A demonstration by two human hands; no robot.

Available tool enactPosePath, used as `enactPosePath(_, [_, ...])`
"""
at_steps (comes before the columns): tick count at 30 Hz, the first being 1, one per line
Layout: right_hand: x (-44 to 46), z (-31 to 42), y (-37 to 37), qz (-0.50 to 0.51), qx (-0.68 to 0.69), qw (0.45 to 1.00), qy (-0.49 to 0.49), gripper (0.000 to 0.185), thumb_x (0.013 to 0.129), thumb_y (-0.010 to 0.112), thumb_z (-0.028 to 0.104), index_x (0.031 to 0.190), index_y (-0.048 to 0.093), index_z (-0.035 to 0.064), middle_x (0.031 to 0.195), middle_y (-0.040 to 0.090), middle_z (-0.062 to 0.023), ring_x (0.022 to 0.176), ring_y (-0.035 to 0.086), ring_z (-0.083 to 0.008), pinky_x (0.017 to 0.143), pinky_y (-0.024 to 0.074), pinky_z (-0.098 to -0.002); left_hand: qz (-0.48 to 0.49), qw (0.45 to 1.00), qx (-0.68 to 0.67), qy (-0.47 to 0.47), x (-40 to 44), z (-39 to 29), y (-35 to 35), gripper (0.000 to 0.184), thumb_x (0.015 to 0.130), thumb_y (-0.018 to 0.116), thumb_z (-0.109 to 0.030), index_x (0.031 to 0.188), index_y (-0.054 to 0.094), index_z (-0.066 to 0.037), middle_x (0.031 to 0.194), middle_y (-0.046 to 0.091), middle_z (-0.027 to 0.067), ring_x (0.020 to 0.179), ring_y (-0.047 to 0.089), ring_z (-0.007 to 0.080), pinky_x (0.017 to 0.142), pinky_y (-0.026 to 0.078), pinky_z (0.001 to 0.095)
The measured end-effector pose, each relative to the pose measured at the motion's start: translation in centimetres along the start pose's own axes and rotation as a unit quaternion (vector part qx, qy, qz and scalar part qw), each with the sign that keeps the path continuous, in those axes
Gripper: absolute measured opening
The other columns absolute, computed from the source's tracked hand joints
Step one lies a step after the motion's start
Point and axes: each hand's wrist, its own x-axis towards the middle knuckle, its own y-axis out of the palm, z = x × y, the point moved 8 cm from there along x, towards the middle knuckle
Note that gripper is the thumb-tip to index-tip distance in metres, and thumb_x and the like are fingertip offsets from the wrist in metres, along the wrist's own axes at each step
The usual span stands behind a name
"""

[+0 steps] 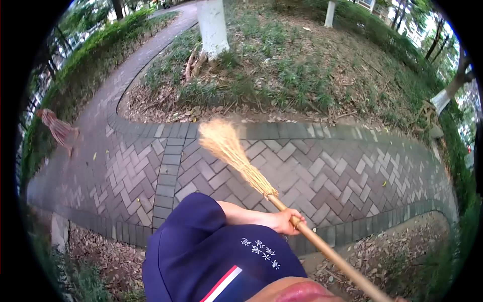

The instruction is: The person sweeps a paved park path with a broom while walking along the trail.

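Observation:
A straw broom (256, 178) slants across the view, its pale bristles raised towards the far edge of the brick path and blurred by motion. My left hand (288, 221) is closed around the wooden handle, just below where the straw is bound. The handle runs down to the lower right edge of the view. Only a sliver of skin, apparently my right hand (400, 299), shows by the handle there; its fingers are cut off. Under the bristles lie the path's border and the leaf-strewn bed.
The herringbone brick path (332, 176) crosses in front of me and branches away at the upper left. Beyond its kerb, a planted bed with dry leaves holds a white-painted tree trunk (213, 30). A person (58, 131) in striped clothing is on the path at far left.

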Motion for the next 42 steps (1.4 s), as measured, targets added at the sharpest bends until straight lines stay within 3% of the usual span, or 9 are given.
enactPosePath(2, [8.2, -9.8, -1.5, -0.078, -0.098, 0.984, 0.127, 0.041, 0.087, 0.045, 0.033, 0.111, 0.053, 0.0007, 0.105, 0.057, -0.0133, 0.101, 0.052, -0.0259, 0.091, 0.0392, -0.0395, 0.037, 0.998, -0.043, 0.014, 4.5, 0.1, 6.2, 0.005, 0.075, 0.052, -0.006, 0.078, 0.051, -0.002, 0.083, 0.057, 0.0102, 0.084, 0.056, 0.0255, 0.085, 0.044, 0.044])
enactPosePath(4, [15.0, -14.1, 6.8, -0.032, -0.237, 0.945, 0.223, 0.055, 0.088, 0.046, 0.044, 0.124, 0.045, 0.003, 0.114, 0.055, -0.0156, 0.106, 0.05, -0.0237, 0.092, 0.0389, -0.0366, 0.061, 0.996, -0.03, 0.051, 7.6, -0.5, 12.5, 0.005, 0.076, 0.052, -0.006, 0.079, 0.051, -0.002, 0.085, 0.057, 0.0107, 0.085, 0.056, 0.0256, 0.086, 0.043, 0.0442])
enactPosePath(6, [23.2, -17.3, 9.7, -0.048, -0.397, 0.908, 0.125, 0.061, 0.087, 0.047, 0.045, 0.127, 0.042, -0.0004, 0.115, 0.054, -0.0177, 0.107, 0.051, -0.0242, 0.095, 0.0364, -0.0367, 0.093, 0.989, -0.047, 0.102, 10.6, -1.6, 17.1, 0.006, 0.077, 0.052, -0.006, 0.081, 0.052, -0.002, 0.091, 0.058, 0.0115, 0.09, 0.055, 0.0243, 0.09, 0.04, 0.0435])
enactPosePath(9, [32.1, -14.5, 18.9, 0.016, -0.209, 0.974, -0.085, 0.057, 0.086, 0.05, 0.04, 0.116, 0.048, -0.0085, 0.101, 0.057, -0.0148, 0.094, 0.055, -0.0218, 0.091, 0.0404, -0.0347, 0.107, 0.981, -0.097, 0.126, 15.1, -3.2, 23.7, 0.007, 0.078, 0.052, -0.006, 0.084, 0.053, -0.002, 0.089, 0.059, 0.0101, 0.088, 0.057, 0.0238, 0.089, 0.041, 0.0427])
enactPosePath(12, [38.6, -12.5, 24.2, 0.134, -0.096, 0.965, -0.206, 0.046, 0.087, 0.049, 0.033, 0.112, 0.051, -0.0061, 0.101, 0.057, -0.0172, 0.095, 0.056, -0.0234, 0.09, 0.042, -0.0361, 0.088, 0.969, -0.139, 0.186, 21.9, -7.2, 28.9, 0.009, 0.077, 0.052, -0.006, 0.085, 0.055, -0.003, 0.084, 0.06, 0.0077, 0.084, 0.058, 0.0226, 0.087, 0.043, 0.0419])
enactPosePath(15, [44.0, -12.0, 30.0, 0.382, 0.045, 0.847, -0.366, 0.037, 0.087, 0.047, 0.024, 0.116, 0.047, 0.0015, 0.116, 0.048, -0.0215, 0.104, 0.051, -0.0293, 0.09, 0.0417, -0.04, 0.161, 0.932, -0.216, 0.242, 29.0, -12.2, 35.2, 0.009, 0.075, 0.053, -0.005, 0.083, 0.056, -0.002, 0.084, 0.061, 0.0095, 0.083, 0.058, 0.0245, 0.084, 0.046, 0.0422])
enactPosePath(17, [46.7, -15.4, 32.6, 0.535, 0.097, 0.758, -0.361, 0.038, 0.087, 0.046, 0.023, 0.12, 0.044, 0.0034, 0.124, 0.041, -0.0227, 0.111, 0.046, -0.0319, 0.094, 0.0376, -0.0422, 0.155, 0.916, -0.248, 0.274, 35.1, -16.2, 38.1, 0.01, 0.072, 0.054, -0.004, 0.081, 0.056, -0.001, 0.079, 0.06, 0.0116, 0.077, 0.059, 0.0265, 0.08, 0.048, 0.0406])
enactPosePath(27, [69.5, -39.6, 28.2, 0.427, 0.095, 0.855, -0.28, 0.036, 0.085, 0.048, 0.021, 0.117, 0.046, 0.0034, 0.122, 0.043, -0.0213, 0.11, 0.047, -0.0306, 0.094, 0.0378, -0.0414, 0.07, 0.945, -0.242, 0.206, 64.6, -13.8, 66.6, 0.024, 0.077, 0.052, -0.02, 0.086, 0.058, 0.002, 0.081, 0.061, 0.0115, 0.079, 0.059, 0.0256, 0.079, 0.049, 0.0398])
enactPosePath(42, [110.5, -71.8, 17.1, 0.5, 0.18, 0.803, -0.269, 0.033, 0.082, 0.052, 0.018, 0.112, 0.049, 0.0033, 0.118, 0.047, -0.0193, 0.109, 0.048, -0.0286, 0.094, 0.0382, -0.0401, -0.099, 0.867, -0.279, 0.401, 95.7, -14.6, 78.4, 0.022, 0.075, 0.045, -0.023, 0.069, 0.055, -0.004, 0.058, 0.051, 0.0071, 0.055, 0.053, 0.021, 0.056, 0.046, 0.035])
